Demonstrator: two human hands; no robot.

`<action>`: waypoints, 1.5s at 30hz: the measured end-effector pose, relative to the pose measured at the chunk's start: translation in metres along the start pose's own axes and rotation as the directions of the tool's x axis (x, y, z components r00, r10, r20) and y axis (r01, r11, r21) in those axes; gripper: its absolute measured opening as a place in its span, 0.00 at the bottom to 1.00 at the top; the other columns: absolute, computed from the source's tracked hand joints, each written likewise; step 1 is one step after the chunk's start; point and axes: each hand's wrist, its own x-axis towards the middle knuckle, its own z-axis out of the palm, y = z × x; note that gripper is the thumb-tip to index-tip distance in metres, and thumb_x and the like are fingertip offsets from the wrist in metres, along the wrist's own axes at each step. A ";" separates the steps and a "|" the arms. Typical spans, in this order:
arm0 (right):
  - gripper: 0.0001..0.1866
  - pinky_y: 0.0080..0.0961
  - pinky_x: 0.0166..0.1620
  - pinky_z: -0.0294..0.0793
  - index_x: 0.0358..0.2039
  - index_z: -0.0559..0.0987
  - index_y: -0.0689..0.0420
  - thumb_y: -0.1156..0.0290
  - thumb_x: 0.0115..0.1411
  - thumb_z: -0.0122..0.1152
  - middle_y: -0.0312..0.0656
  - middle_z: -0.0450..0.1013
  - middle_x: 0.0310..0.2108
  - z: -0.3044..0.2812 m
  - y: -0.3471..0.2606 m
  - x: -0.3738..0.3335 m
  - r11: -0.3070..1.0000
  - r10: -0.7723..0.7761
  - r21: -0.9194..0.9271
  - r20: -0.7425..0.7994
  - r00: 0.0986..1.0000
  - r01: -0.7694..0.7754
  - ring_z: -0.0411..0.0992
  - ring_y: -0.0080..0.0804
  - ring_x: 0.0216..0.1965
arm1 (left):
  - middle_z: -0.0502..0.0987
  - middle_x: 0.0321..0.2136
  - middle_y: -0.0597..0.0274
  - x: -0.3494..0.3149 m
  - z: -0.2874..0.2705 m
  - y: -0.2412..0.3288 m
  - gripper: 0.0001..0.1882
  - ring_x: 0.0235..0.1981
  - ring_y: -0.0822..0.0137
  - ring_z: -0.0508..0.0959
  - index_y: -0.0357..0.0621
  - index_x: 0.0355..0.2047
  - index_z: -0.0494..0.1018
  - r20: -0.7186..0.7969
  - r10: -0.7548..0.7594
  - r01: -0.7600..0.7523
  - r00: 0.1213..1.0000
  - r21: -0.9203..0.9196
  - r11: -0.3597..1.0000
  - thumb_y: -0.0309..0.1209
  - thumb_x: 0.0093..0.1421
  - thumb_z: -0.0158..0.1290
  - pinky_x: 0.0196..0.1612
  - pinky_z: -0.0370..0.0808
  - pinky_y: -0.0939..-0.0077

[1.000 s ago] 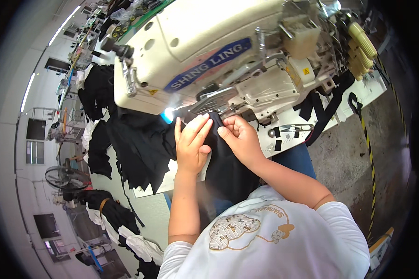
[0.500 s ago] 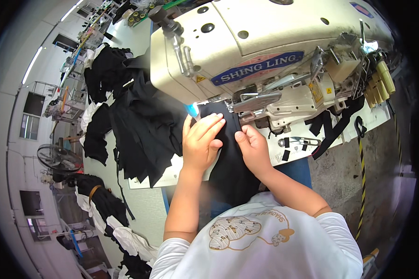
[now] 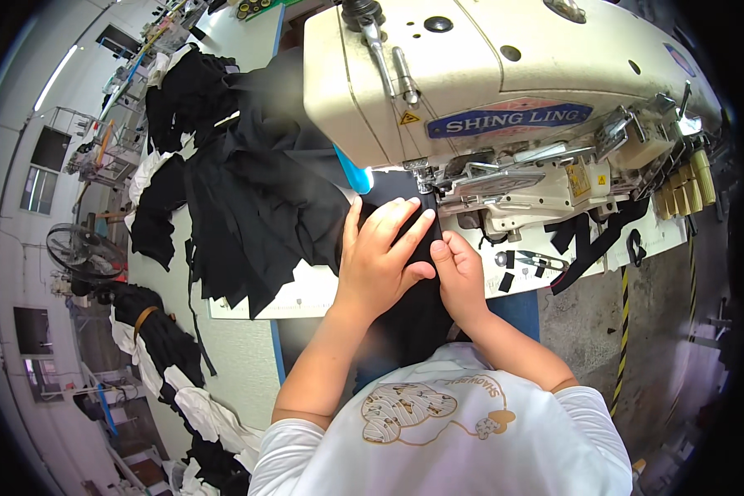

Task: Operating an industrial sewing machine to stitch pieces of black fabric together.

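Observation:
A strip of black cloth runs from my lap up over the table edge to the needle area of a large cream sewing machine. My left hand lies on the cloth, fingers stretched and spread, their tips just short of the presser foot. At the cloth's right edge my right hand is closed, thumb against the curled fingers, pinching that edge. Close by the left fingertips, a bright blue piece shows below the machine head. The needle itself is too small to make out.
A pile of black fabric spreads over the table to the left. Thread snips and black scraps lie right of my right hand, beside black strips. Farther left are more black and white garments and a fan.
The view has shifted, so the machine sits farther right in it. My left fingers are spread wider, with the thumb farther out over the cloth. My right hand keeps its pinch.

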 end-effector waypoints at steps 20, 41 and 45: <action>0.13 0.16 0.35 0.60 0.38 0.74 0.57 0.62 0.77 0.55 0.24 0.63 0.29 0.003 -0.002 0.011 0.999 -0.037 -0.021 -0.026 0.999 0.037 0.59 0.12 0.32 | 0.72 0.64 0.59 0.004 0.005 -0.004 0.39 0.67 0.55 0.70 0.59 0.65 0.75 -0.015 -0.021 0.021 1.000 0.018 1.000 0.68 0.63 0.45 0.72 0.51 0.30; 0.13 0.19 0.53 0.70 0.51 0.75 0.60 0.64 0.78 0.50 0.32 0.75 0.45 -0.018 0.025 -0.027 0.913 0.266 0.279 0.146 0.953 -0.298 0.69 0.16 0.46 | 0.60 0.72 0.38 -0.084 0.012 0.016 0.54 0.74 0.49 0.61 0.41 0.78 0.46 0.449 -0.499 0.660 0.741 -0.624 0.418 0.24 0.57 0.65 0.73 0.60 0.59; 0.16 0.25 0.58 0.72 0.59 0.74 0.62 0.73 0.75 0.50 0.37 0.77 0.53 -0.027 0.007 -0.055 0.910 0.326 0.166 0.282 0.902 -0.380 0.72 0.21 0.54 | 0.56 0.76 0.53 -0.108 -0.021 0.007 0.58 0.78 0.61 0.54 0.42 0.78 0.49 0.591 -0.281 0.627 0.756 -0.777 0.055 0.12 0.48 0.62 0.78 0.49 0.67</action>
